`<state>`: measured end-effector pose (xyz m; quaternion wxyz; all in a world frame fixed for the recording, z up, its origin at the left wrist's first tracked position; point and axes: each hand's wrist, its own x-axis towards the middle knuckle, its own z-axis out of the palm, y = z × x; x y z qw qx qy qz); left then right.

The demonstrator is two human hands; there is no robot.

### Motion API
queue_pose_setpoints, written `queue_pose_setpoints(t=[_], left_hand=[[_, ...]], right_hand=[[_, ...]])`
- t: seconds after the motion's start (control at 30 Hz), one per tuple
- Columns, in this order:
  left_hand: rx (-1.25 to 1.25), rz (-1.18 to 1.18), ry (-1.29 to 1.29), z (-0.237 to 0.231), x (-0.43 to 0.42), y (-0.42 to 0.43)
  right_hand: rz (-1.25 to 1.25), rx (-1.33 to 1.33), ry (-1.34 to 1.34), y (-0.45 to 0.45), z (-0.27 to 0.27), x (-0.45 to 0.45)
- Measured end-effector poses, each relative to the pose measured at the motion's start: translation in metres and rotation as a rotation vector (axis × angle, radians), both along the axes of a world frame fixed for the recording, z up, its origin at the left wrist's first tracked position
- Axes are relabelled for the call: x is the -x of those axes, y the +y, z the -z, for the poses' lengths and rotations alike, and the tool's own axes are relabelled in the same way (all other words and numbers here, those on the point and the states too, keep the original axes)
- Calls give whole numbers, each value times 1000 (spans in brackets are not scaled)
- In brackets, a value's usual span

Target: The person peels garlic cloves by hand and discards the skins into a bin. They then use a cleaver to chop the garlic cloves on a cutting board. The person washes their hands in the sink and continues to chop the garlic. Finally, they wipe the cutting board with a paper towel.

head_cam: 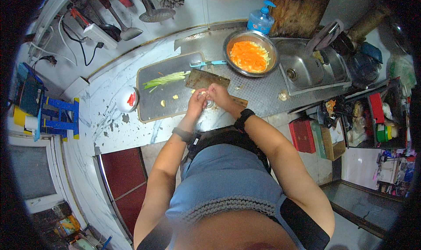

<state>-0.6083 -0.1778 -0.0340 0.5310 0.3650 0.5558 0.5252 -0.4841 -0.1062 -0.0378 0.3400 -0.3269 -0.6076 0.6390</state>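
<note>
My left hand point(197, 101) and my right hand point(217, 94) meet over the right part of a dark cutting board point(171, 107), fingertips together on a small pale piece that looks like a garlic clove. Just beyond them lies a cleaver with a broad blade point(206, 79); its wooden handle point(239, 101) shows to the right of my right wrist. Sliced green stalks point(166, 79) lie on the board's far side. Peeled garlic cloves point(163, 103) rest nearer. A peeler with a blue handle point(210, 63) lies beyond the cleaver, beside a steel bowl point(227, 54) of shredded carrot and paler shreds point(250, 56).
A white bowl with red pieces point(127, 99) stands at the board's left edge. Garlic point(282, 96) lies right of the board, near the steel sink point(301, 69). A blue pump bottle point(260, 20) stands behind the steel bowl. Ladles point(130, 33) and a white power strip point(99, 35) hang on the wall.
</note>
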Motion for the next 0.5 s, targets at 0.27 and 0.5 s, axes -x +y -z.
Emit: queue_pose_setpoints(t=[0.27,0.5], left_hand=[[-1,37,-83,1,8,-2],[-141,-20,381,-8,-5,-8]], right_hand=[[-21,-47,-102,3,-4,-3],[-81,30,-75,1,-12,0]])
